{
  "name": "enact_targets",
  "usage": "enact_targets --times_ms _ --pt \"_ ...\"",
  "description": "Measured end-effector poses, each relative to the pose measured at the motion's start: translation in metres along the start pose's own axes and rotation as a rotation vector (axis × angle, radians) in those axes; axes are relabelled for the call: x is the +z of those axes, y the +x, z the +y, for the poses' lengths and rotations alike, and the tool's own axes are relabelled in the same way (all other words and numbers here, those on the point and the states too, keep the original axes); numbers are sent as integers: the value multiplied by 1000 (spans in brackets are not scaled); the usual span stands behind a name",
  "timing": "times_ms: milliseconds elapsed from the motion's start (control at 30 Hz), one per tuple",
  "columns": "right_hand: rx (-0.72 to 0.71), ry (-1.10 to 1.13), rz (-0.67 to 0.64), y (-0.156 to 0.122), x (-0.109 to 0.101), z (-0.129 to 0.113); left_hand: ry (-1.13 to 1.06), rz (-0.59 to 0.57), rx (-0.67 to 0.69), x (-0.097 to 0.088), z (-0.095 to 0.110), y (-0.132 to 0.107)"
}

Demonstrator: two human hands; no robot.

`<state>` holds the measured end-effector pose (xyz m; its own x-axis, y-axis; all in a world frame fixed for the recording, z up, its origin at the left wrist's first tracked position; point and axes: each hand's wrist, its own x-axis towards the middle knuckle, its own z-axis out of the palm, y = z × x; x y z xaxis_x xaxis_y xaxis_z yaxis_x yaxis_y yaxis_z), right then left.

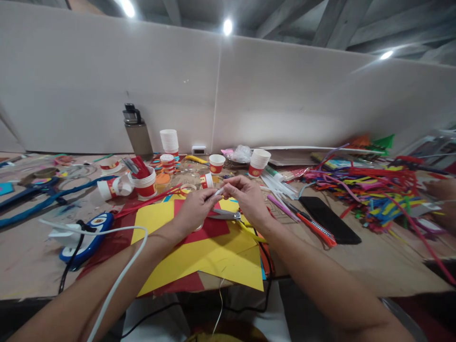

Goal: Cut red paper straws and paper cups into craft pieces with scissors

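A small, thin white piece [218, 192], too small to name for certain, is pinched between my two hands above the middle of the table. My left hand [194, 209] closes thumb and fingers on its near left end. From the other side, my right hand [248, 198] pinches its upper right end. Just beneath them lies a pair of scissors [228, 215], over red paper [213, 231] and yellow sheets [231, 266]. A paper cup piece [206, 180] with a red and gold band stands right behind my hands.
Stacked paper cups [260, 161] and a bottle [137, 135] line the back. On the right lie a black phone [329, 219], a utility knife [317, 228] and piled colourful strips [370, 190]. A person's hand [443, 194] shows at far right. A blue power strip [87, 244] with cables sits left.
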<state>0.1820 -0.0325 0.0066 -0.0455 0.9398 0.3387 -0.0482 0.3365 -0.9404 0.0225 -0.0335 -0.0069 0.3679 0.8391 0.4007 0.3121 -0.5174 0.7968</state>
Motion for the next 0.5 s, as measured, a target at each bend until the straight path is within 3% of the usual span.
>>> enact_targets --times_ms 500 --pt "-17 39 -16 -3 2 4 67 -25 8 -3 0 -2"
